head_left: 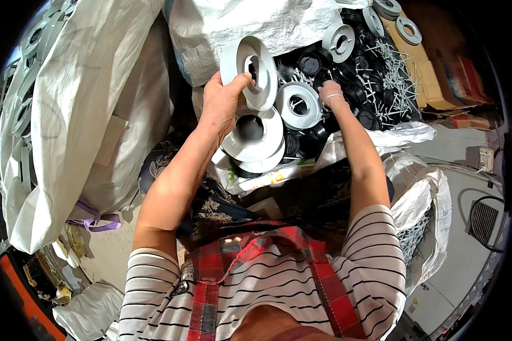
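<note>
My left hand [222, 99] is closed on a pale grey plastic ring with a wide rim [236, 58], the thumb at its centre hole. The ring is tilted up on edge above two more pale round flanged parts [246, 149], stacked one on another. Another pale flanged ring [300, 121] lies between my hands. My right hand [330, 91] reaches down into a heap of black round caps [355, 94], its fingers curled and partly hidden; what they hold, if anything, does not show.
Thin grey plastic pins [401, 71] lie over the heap's right side. Large white woven sacks [77, 108] stand at left, with another [261, 23] behind the heap. More grey rings [408, 30] lie on cardboard [418, 71] at back right. A sack of pins [418, 236] stands by my right elbow.
</note>
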Motion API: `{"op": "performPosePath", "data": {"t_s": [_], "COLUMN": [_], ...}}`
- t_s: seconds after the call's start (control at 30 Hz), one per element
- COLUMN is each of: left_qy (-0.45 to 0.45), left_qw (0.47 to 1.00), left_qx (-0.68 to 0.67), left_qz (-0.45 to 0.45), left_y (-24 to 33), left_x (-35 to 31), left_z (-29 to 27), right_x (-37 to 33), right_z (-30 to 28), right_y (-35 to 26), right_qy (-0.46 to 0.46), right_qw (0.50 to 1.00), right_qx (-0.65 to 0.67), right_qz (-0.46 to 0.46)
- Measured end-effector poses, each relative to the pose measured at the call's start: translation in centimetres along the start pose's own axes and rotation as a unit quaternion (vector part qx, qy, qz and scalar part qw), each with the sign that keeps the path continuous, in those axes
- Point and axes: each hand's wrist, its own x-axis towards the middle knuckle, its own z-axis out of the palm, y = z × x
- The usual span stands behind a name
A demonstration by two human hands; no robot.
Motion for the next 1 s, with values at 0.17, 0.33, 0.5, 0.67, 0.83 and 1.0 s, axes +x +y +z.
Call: {"op": "performPosePath", "data": {"t_s": [0.17,0.33,0.5,0.67,0.83,1.0], "left_qy": [-0.058,-0.167,-0.190,-0.214,-0.232,-0.239], "left_qw": [0.998,0.977,0.978,0.967,0.959,0.961], "left_qx": [-0.027,-0.106,-0.020,-0.002,-0.011,-0.039], "left_qz": [-0.021,-0.079,-0.083,-0.137,-0.165,-0.135], "left_y": [-0.7,-0.2,-0.3,1.6,1.4,0.6], "left_x": [0.3,-1.0,-1.2,-2.2,-1.7,-2.6], "left_z": [-0.4,0.5,-0.4,-0.7,-1.4,-0.5], "right_x": [-9.0,-17.2,-18.7,-18.8,-19.7,-19.6], "right_z": [-8.0,-11.7,-10.6,-10.8,-11.5,-11.6], "right_y": [-7.7,-11.2,-11.7,-11.3,-11.2,-10.6], "right_qy": [0.181,-0.018,0.128,0.147,0.156,0.152], "right_qw": [0.910,0.872,0.899,0.841,0.788,0.827], "right_qx": [0.204,0.368,0.195,0.112,0.086,0.144], "right_qz": [-0.314,-0.321,-0.371,-0.508,-0.589,-0.522]}}
